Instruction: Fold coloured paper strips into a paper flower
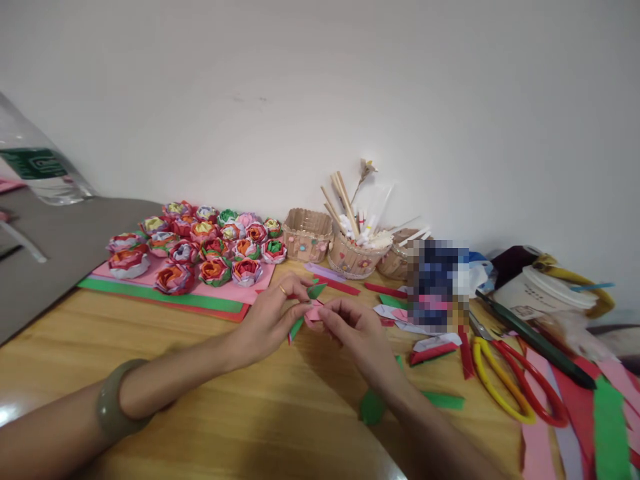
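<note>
Between my two hands, above the wooden table, is a small folded paper piece (314,313) in pink and green. My left hand (277,310) pinches it from the left, with green points sticking out past the fingers. The thumb and fingertips of my right hand (353,327) close on its pink right side. Part of the paper is hidden by the fingers. Folded paper strips (434,348) in white and red lie to the right of my right hand, and green scraps (371,407) lie under the right forearm.
Several folded paper flowers (215,270) stand on stacked coloured sheets (165,297) at the left. Small woven baskets (307,235) line the wall, one with sticks. Scissors (505,380), a dark green pen (537,340), a white tub (543,293) and cut paper (610,427) lie right. A bottle (47,167) is far left.
</note>
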`<action>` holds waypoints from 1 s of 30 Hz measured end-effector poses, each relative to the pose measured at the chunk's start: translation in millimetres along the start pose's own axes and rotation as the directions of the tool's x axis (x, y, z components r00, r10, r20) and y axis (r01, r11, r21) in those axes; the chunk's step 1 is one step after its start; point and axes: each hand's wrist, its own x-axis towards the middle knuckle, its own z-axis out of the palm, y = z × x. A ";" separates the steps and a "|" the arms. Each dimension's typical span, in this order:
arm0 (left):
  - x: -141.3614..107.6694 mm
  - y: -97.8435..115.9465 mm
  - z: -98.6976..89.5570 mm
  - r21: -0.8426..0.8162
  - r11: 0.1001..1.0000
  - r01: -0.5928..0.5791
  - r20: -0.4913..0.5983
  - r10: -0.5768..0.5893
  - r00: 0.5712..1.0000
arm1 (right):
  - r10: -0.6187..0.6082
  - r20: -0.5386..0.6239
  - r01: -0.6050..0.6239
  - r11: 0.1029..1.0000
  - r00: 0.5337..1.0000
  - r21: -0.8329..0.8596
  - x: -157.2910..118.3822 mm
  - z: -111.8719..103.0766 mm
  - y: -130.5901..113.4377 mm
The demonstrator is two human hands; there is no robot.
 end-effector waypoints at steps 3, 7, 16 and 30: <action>-1.8 -2.7 2.8 -0.062 0.994 0.092 -0.027 -0.093 0.995 | 0.038 0.050 -0.040 0.998 0.998 0.040 -1.2 1.0 -0.4; -2.3 -3.7 5.2 -0.056 0.992 0.113 -0.117 -0.119 0.986 | 0.072 0.082 -0.074 0.997 0.994 0.020 -2.2 2.3 1.8; -4.7 -4.3 9.4 -0.104 0.985 0.139 -0.185 -0.157 0.970 | 0.055 0.052 -0.053 0.998 0.997 -0.041 -3.8 5.2 3.1; 9.1 6.4 10.0 -0.576 0.766 0.284 -0.225 -0.483 0.846 | -0.291 -0.108 0.232 0.897 0.951 -0.377 -12.4 3.8 1.6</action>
